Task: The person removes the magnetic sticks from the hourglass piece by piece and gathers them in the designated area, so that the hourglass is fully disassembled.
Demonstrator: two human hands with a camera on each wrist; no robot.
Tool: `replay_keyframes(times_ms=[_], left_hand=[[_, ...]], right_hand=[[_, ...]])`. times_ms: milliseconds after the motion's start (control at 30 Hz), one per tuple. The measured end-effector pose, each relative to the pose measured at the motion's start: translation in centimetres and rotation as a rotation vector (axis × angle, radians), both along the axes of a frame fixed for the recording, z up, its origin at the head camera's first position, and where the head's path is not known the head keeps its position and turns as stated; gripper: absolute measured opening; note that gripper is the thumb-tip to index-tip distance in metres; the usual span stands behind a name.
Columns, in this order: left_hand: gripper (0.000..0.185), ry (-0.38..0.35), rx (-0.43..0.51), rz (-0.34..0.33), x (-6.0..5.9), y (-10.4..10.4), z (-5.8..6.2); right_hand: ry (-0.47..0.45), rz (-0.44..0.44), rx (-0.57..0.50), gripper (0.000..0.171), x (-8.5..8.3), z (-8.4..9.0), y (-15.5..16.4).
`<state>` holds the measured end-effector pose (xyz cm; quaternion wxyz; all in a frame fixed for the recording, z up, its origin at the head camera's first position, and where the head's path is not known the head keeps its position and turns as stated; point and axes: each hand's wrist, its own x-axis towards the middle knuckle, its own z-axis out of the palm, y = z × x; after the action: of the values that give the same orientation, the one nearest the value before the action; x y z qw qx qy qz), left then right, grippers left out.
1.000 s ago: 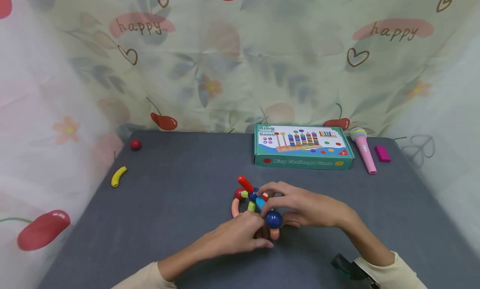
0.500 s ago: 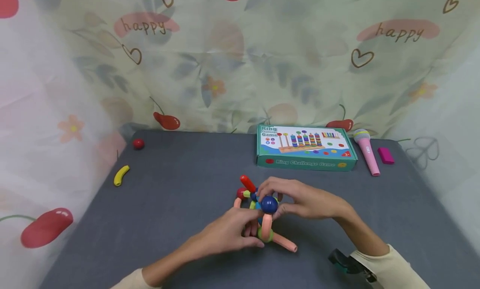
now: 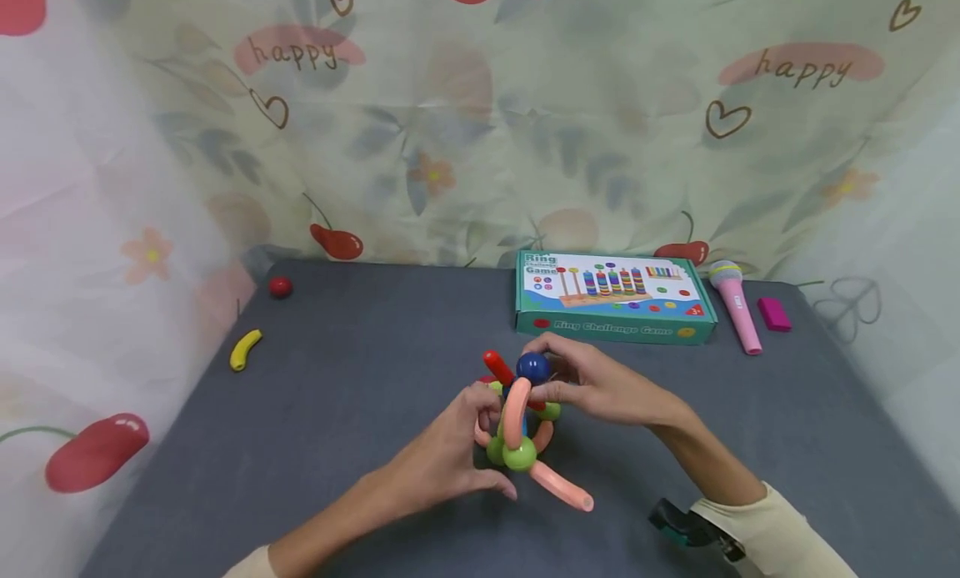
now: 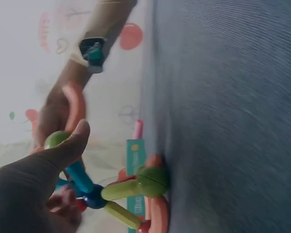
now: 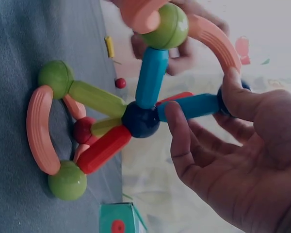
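Observation:
A toy structure (image 3: 517,424) of coloured sticks and balls stands on the grey table (image 3: 352,369) between both hands. My right hand (image 3: 551,379) pinches its top dark blue ball (image 3: 532,365). In the right wrist view the thumb (image 5: 235,94) and a finger press round that ball, at the end of a blue stick (image 5: 189,107). That stick joins a central dark blue ball (image 5: 140,120). My left hand (image 3: 480,444) grips the structure from the near left. Its thumb (image 4: 70,145) lies against a green ball (image 4: 56,140). A salmon curved piece (image 3: 558,486) sticks out toward me.
A teal ring game box (image 3: 611,299) lies at the back right, with a pink toy microphone (image 3: 737,307) and a pink block (image 3: 774,314) beside it. A yellow banana piece (image 3: 244,349) and a red ball (image 3: 281,287) lie at the far left. Printed curtains enclose the table.
The structure has been tipped up. The dark blue ball rose from low near the table to the top, in my right hand. The salmon curved piece and green ball swung out toward me.

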<state>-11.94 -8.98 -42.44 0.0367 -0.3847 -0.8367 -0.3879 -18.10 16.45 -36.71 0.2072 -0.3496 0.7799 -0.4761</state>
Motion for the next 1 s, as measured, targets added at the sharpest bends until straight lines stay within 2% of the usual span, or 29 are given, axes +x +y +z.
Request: replay_keyframes(times_ms=[100, 167, 233, 300, 367, 467, 567, 700, 867, 1000], left_hand=[[0.090, 0.333, -0.013, 0.036, 0.2, 0.2, -0.8], [0.079, 0.537, -0.022, 0.077, 0.1, 0.7, -1.2], [0.062, 0.666, -0.015, 0.121, 0.0, 1.2, -1.4], [0.045, 0.749, 0.015, 0.155, -0.1, 1.4, -1.4], [0.033, 0.768, 0.025, 0.171, -0.1, 1.2, -1.3], [0.025, 0.777, 0.042, 0.160, -0.1, 0.3, -1.3], [0.027, 0.720, 0.057, 0.145, -0.1, -0.5, -1.2], [0.034, 0.604, 0.124, 0.155, -0.4, -1.0, -1.1], [0.036, 0.529, 0.223, 0.153, -0.9, -1.1, -1.2], [0.038, 0.503, 0.270, 0.140, -1.5, -1.2, -1.1]], right_hand=[[-0.031, -0.040, -0.013, 0.037, -0.1, 0.1, -0.4], [-0.031, -0.078, -0.008, 0.037, 0.0, 0.1, -0.5], [-0.043, -0.110, -0.007, 0.036, 0.0, 0.2, -0.5], [-0.064, -0.136, -0.009, 0.035, 0.1, 0.3, -0.6], [-0.093, -0.157, -0.014, 0.035, 0.1, 0.2, -0.8], [-0.127, -0.199, -0.015, 0.035, 0.1, 0.2, -1.1], [-0.139, -0.254, -0.009, 0.037, 0.2, 0.2, -1.3], [-0.130, -0.318, -0.003, 0.037, 0.2, 0.3, -1.4], [-0.045, -0.390, 0.096, 0.037, 0.3, 0.6, -1.0], [0.057, -0.399, 0.173, 0.042, 0.3, 0.8, -0.8]])
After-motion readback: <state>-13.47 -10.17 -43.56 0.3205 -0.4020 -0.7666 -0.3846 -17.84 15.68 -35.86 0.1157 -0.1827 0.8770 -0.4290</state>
